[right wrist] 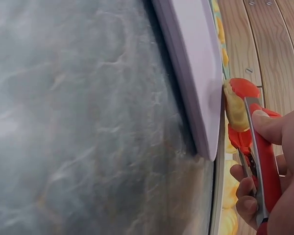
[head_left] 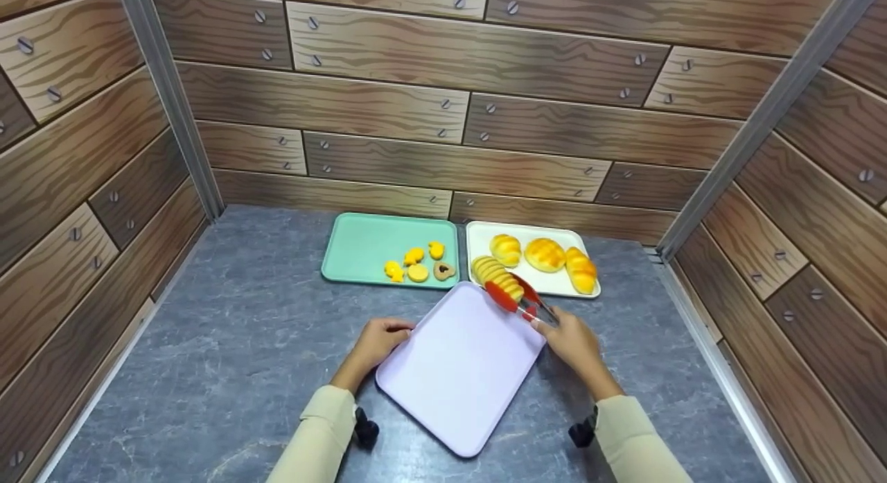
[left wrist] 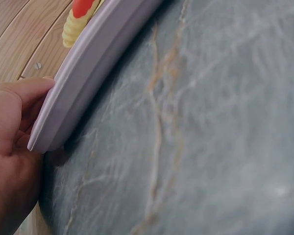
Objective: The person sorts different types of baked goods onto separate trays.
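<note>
My left hand (head_left: 381,341) pinches the left edge of a lilac tray (head_left: 461,372), thumb on top of the rim and fingers below in the left wrist view. In my right hand (head_left: 572,337) is a pair of red-tipped tongs (head_left: 504,297), its handles gripped between thumb and fingers. The tong heads stand on both sides of a ridged yellow bread roll (head_left: 493,274). That roll sits over the near left part of the white tray (head_left: 554,229), by the lilac tray's far corner; whether it touches the white tray I cannot tell.
Three more breads, among them a round bun (head_left: 545,254), lie on the white tray. Left of it, a green tray (head_left: 367,247) carries several small biscuits, including a heart-holed cookie (head_left: 444,270). Wood-patterned walls (head_left: 388,109) enclose the grey marbled table (head_left: 229,358) at the back and sides.
</note>
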Available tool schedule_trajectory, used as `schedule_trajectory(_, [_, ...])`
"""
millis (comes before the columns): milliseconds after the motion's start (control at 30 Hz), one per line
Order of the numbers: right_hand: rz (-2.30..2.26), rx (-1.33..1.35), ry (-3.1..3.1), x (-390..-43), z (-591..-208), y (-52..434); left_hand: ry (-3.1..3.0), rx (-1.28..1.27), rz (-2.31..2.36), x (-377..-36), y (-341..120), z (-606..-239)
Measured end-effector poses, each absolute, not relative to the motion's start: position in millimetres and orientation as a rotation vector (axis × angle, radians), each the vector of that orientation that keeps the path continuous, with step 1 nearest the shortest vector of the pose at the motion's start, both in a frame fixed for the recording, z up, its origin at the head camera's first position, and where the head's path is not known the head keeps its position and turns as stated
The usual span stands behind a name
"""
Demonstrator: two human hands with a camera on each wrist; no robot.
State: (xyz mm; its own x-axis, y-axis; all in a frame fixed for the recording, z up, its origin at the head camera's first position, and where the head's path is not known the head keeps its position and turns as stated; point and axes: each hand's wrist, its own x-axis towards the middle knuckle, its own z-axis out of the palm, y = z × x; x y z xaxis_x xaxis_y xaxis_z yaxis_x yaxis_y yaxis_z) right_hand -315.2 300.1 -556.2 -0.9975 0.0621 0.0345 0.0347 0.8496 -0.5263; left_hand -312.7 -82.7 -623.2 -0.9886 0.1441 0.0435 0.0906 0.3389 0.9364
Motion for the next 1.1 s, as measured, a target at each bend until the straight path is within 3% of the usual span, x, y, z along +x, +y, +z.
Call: schedule_trajectory(1100, [0.812,-0.124,-2.997,-370,-567,293,2.497,0.21,1.806,-312,-82,-624])
